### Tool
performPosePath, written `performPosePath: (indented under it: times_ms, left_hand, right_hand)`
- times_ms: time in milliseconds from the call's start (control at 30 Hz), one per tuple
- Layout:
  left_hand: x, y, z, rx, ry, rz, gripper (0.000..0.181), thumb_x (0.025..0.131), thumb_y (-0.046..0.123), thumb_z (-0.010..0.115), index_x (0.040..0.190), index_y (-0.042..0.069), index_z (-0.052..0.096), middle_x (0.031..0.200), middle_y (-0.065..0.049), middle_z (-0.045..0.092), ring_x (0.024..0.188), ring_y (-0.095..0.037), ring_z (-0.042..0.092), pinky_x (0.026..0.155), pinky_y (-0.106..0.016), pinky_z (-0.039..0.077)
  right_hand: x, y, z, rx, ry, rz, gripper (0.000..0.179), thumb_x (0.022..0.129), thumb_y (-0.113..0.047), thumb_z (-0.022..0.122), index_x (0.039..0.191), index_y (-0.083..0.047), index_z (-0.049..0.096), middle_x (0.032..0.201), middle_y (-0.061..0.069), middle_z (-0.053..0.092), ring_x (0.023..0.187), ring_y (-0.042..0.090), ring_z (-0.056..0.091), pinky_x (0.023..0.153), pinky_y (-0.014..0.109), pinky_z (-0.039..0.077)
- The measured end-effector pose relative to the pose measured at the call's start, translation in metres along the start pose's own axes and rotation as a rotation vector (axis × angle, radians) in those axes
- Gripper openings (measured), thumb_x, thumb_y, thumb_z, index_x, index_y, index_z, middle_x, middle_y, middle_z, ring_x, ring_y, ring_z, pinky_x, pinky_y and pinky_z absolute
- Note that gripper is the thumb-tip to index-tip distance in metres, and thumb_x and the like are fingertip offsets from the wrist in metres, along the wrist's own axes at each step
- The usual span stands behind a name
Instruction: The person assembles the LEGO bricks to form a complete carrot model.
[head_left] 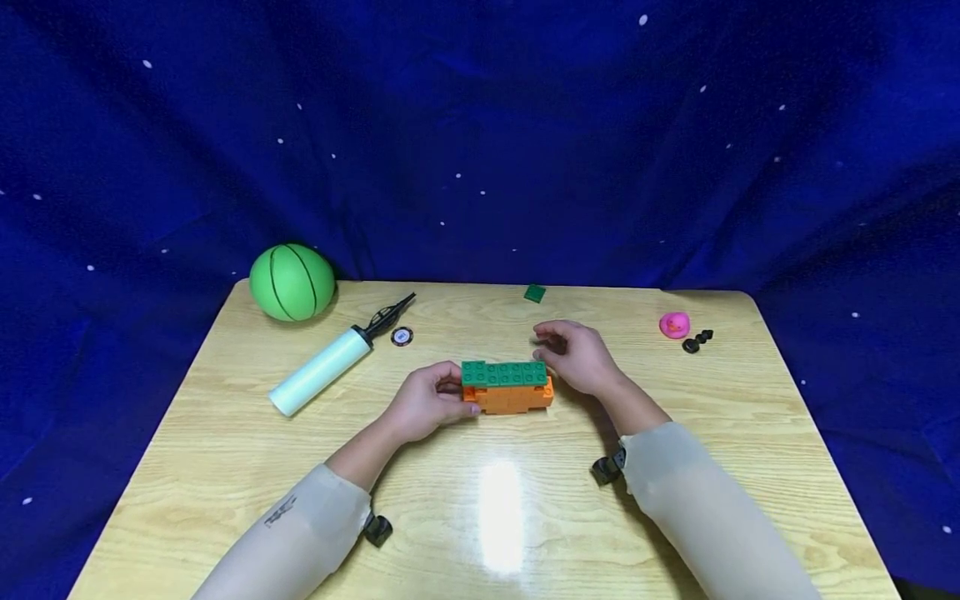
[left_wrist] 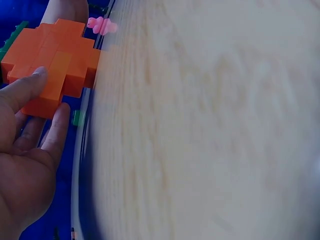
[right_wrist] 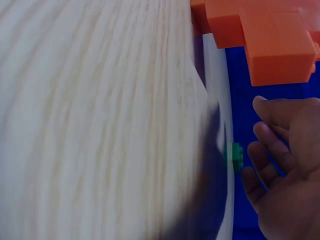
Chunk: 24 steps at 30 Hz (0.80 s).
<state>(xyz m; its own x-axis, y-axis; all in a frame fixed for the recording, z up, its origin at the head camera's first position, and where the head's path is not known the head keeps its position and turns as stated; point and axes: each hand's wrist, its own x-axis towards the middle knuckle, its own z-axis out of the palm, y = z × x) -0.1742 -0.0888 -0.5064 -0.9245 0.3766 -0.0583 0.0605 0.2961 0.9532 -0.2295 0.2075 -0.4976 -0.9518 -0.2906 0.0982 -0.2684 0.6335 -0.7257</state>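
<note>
A block build made of orange toy bricks [head_left: 513, 399] with a row of green studded bricks [head_left: 517, 374] on top sits at the middle of the table. My left hand [head_left: 423, 404] holds its left end, with the thumb [left_wrist: 34, 86] on the front face and the other fingers behind. In the left wrist view the orange part has a stepped outline. My right hand [head_left: 581, 358] is just off the build's right end, fingers loosely bent and holding nothing. In the right wrist view, its fingertips [right_wrist: 260, 103] are close to an orange corner.
A loose green brick [head_left: 535, 293] lies at the table's back edge. To the left are a green ball [head_left: 292, 282], a hand pump [head_left: 321, 372] and a poker chip [head_left: 402, 336]. A pink duck [head_left: 674, 325] and a small black object [head_left: 696, 342] lie at the right.
</note>
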Motion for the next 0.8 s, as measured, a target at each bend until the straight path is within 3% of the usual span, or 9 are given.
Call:
performPosePath:
  times_ms: [367,667,800]
  left_hand:
    - [-0.004,0.001,-0.002,-0.027,-0.009,-0.023,0.031,0.080,0.013,0.091,0.101,0.011,0.068,0.097,-0.002,0.075,0.091,-0.019,0.069,0.078,-0.033,0.057]
    - [-0.002,-0.001,0.000,-0.019,-0.009,-0.023,0.031,0.079,0.014,0.092,0.102,0.010,0.070,0.095,-0.002,0.075,0.091,-0.019,0.070,0.079,-0.035,0.058]
    - [-0.001,0.001,0.001,-0.017,-0.010,-0.025,0.031,0.079,0.014,0.092,0.103,0.009,0.071,0.095,-0.001,0.076,0.091,-0.018,0.071,0.079,-0.035,0.058]
  right_hand:
    - [0.026,0.008,0.006,-0.042,0.100,0.034,0.045,0.093,-0.019,0.079,0.133,-0.001,0.066,0.123,0.014,0.070,0.112,0.032,0.066,0.099,0.047,0.050]
    - [0.044,0.012,0.004,-0.099,0.114,0.075,0.048,0.094,-0.022,0.078,0.135,-0.001,0.064,0.126,0.018,0.067,0.115,0.034,0.063,0.102,0.050,0.048]
    - [0.053,0.016,0.003,-0.140,0.107,0.097,0.047,0.095,-0.024,0.077,0.134,-0.002,0.065,0.133,0.019,0.065,0.127,0.038,0.056,0.111,0.050,0.040]
